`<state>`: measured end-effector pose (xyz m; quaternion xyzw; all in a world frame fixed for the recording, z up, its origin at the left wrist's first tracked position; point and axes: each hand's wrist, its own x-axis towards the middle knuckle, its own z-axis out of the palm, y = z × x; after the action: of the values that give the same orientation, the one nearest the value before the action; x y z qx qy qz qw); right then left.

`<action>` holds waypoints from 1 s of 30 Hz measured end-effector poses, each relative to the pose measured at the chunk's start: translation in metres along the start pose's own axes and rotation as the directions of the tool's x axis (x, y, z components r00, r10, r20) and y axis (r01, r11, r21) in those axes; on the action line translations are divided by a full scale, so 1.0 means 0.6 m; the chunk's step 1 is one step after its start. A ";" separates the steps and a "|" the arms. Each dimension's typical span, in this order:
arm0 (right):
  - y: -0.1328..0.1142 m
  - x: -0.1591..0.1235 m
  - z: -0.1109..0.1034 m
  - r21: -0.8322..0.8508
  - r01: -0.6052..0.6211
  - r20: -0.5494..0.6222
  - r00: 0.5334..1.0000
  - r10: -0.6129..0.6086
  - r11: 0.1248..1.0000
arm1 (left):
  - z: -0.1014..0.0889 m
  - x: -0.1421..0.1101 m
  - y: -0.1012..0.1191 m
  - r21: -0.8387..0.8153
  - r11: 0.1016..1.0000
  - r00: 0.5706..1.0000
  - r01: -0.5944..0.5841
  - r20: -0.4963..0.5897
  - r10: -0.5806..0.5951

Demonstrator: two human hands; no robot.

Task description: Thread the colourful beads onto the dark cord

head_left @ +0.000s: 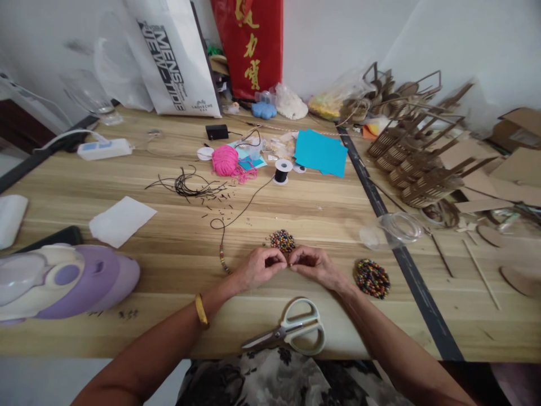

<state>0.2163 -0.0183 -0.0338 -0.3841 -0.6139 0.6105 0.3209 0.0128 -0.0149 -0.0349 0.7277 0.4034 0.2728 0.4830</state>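
My left hand (262,267) and my right hand (313,265) meet fingertip to fingertip low over the table, both pinched closed. Between them shows a tiny bead (290,265) at my right fingertips. A thin black cord (249,204) runs from the black spool (282,171) to a row of colourful threaded beads (223,258) that passes behind my left wrist; its end appears to be in my left fingers, though they mostly hide it. Just beyond my hands lies a pile of loose beads (282,239). Scissors (291,330) rest near the table's front edge.
A coil of strung beads (372,278) lies right of my right forearm. Cut black cords (186,183), pink yarn (225,161) and blue sheets (320,152) are farther back. A purple-and-white device (84,282) stands at left, small brown baskets (416,158) at right.
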 end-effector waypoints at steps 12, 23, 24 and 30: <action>0.006 0.000 -0.003 0.033 0.012 0.016 1.000 -0.012 0.999 | -0.002 0.000 0.006 -0.014 1.000 1.000 -0.006 0.025 0.007; 0.005 -0.001 -0.002 0.014 -0.004 0.012 1.000 0.004 1.000 | -0.004 0.001 0.011 -0.046 0.999 1.000 0.007 0.022 -0.006; 0.005 -0.001 -0.002 0.008 -0.006 0.010 1.000 0.006 1.000 | -0.004 0.001 0.011 -0.044 0.999 1.000 0.009 0.024 -0.008; 0.003 -0.001 -0.002 0.017 -0.014 0.022 1.000 0.013 1.000 | -0.004 0.000 0.009 -0.028 0.999 0.999 0.016 0.037 -0.015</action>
<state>0.2177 -0.0184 -0.0354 -0.3788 -0.6096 0.6219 0.3131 0.0127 -0.0147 -0.0288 0.7225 0.3964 0.2612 0.5026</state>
